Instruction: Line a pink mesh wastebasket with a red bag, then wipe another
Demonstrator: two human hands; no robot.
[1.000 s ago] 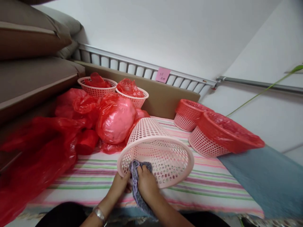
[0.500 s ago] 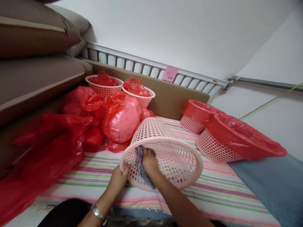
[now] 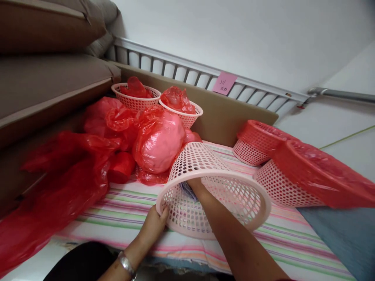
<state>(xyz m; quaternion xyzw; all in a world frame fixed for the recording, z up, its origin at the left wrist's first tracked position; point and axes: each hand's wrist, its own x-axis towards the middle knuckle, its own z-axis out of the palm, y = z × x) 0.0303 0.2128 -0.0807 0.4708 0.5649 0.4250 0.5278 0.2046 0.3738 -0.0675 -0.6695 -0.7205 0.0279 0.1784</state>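
A pink perforated plastic basket (image 3: 205, 164) lies on its side on the striped sheet (image 3: 123, 210), its mouth facing me. My left hand (image 3: 154, 226) grips the basket's lower left rim, thumb inside. My right forearm reaches through the mouth, and my right hand (image 3: 195, 184) is deep inside, mostly hidden by the rim. A bluish-purple cloth (image 3: 186, 190) shows in part beside that hand against the basket's inner wall.
Red plastic bags (image 3: 58, 183) pile up at the left. Two small baskets with red bags (image 3: 136, 95) stand at the back by a cardboard panel (image 3: 222, 117). Red-lined baskets (image 3: 293, 175) sit at the right, above a blue cloth (image 3: 345, 234).
My right hand with the cloth has moved from the basket's rim deep into the basket. The left hand has kept its hold on the rim. The view has shifted a little.
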